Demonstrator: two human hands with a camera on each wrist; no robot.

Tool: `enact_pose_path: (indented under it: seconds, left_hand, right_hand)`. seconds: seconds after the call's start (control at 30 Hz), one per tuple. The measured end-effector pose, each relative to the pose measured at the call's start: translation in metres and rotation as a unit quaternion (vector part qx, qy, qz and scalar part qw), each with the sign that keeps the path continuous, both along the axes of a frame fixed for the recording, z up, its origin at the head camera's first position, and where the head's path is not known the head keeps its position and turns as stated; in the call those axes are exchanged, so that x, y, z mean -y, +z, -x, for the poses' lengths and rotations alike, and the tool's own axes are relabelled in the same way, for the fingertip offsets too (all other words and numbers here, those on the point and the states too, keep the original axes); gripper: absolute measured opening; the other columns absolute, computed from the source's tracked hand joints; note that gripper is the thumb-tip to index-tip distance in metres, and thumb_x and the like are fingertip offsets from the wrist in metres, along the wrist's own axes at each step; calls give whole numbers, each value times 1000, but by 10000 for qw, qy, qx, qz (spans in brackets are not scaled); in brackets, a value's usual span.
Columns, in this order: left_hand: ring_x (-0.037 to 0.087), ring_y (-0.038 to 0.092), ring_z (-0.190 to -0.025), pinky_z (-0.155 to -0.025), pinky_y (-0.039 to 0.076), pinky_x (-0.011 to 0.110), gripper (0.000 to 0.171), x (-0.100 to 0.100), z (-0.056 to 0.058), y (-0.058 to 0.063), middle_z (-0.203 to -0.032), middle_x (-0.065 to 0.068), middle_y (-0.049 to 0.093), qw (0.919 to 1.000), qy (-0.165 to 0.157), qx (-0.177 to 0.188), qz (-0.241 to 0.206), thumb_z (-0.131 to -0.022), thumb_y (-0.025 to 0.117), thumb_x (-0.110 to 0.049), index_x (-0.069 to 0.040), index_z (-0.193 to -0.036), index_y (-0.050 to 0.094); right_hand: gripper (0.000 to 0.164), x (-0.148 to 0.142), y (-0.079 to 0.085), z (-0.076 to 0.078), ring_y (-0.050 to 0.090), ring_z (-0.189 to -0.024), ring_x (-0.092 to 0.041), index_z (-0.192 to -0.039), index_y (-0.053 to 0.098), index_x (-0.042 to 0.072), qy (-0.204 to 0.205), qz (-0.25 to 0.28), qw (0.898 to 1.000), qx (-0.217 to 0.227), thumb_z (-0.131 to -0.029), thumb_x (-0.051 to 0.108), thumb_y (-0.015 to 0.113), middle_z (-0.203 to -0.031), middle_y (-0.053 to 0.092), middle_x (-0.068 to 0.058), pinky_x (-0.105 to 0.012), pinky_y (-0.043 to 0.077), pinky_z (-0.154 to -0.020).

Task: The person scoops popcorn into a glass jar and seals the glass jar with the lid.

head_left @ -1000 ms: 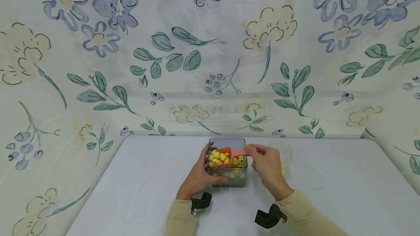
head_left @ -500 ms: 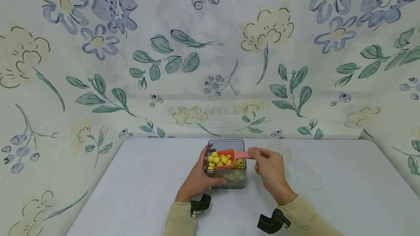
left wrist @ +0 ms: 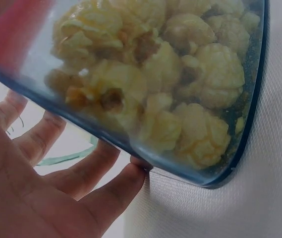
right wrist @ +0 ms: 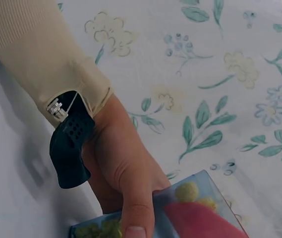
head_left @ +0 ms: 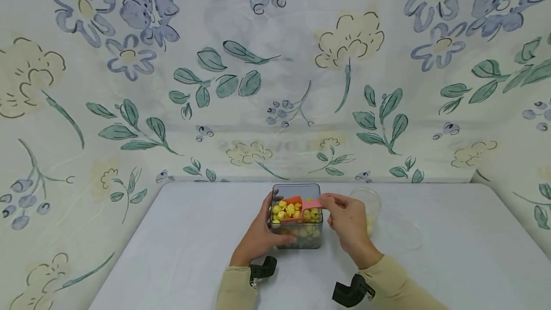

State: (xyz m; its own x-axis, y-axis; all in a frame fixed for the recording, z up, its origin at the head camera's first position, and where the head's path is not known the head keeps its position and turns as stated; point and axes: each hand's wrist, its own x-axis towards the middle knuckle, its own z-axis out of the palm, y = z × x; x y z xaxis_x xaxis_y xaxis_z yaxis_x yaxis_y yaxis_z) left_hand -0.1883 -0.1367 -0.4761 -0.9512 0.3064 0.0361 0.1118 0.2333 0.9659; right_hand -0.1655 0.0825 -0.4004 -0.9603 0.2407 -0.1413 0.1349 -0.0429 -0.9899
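A clear grey square container (head_left: 311, 239) stands on the table, filled with yellow popcorn (head_left: 313, 215). My left hand (head_left: 259, 237) holds its left side, thumb across the front wall. In the left wrist view, the fingers (left wrist: 93, 168) lie along the container's edge. My right hand (head_left: 350, 224) pinches the handle of a pink-orange scoop (head_left: 311, 204) from the right side. The scoop's bowl, heaped with popcorn, sits inside the container's opening at the left. In the right wrist view, the scoop (right wrist: 200, 220) appears in front of the container, and the left hand (right wrist: 133, 168) shows behind.
Right of the container, partly behind the right hand, stands a clear round tub (head_left: 375, 200) with some popcorn low in it. A clear round lid (head_left: 406, 236) lies beside it on the white table (head_left: 189, 233). A floral cloth (head_left: 301, 128) hangs behind.
The right hand and scoop shifted slightly right by half a second ago, then came back left. The left hand keeps its hold on the container, and the scoop still carries popcorn.
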Motion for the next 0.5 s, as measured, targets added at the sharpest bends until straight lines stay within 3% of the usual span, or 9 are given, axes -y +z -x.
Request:
enact_pose_path:
  seconds: [0.2,0.5]
  left_hand:
    - [22,39,-141,-115,31,52,124,0,0,2,-159,-3,34,10000,-38,5,-3,-70,95,-21,-30,-161,11]
    - [24,39,-142,-115,31,52,124,0,0,2,-159,-3,33,10000,-87,12,-35,-70,94,-20,-29,-162,10]
  right_hand:
    - [29,-4,0,-4,43,-52,-10,-116,71,-4,-132,-2,9996,239,-97,17,69,-95,72,-12,-20,39,-47]
    - [31,-6,-2,-7,42,-53,-8,-118,69,-7,-247,441,9980,391,-97,16,69,-90,72,-8,-20,37,-47]
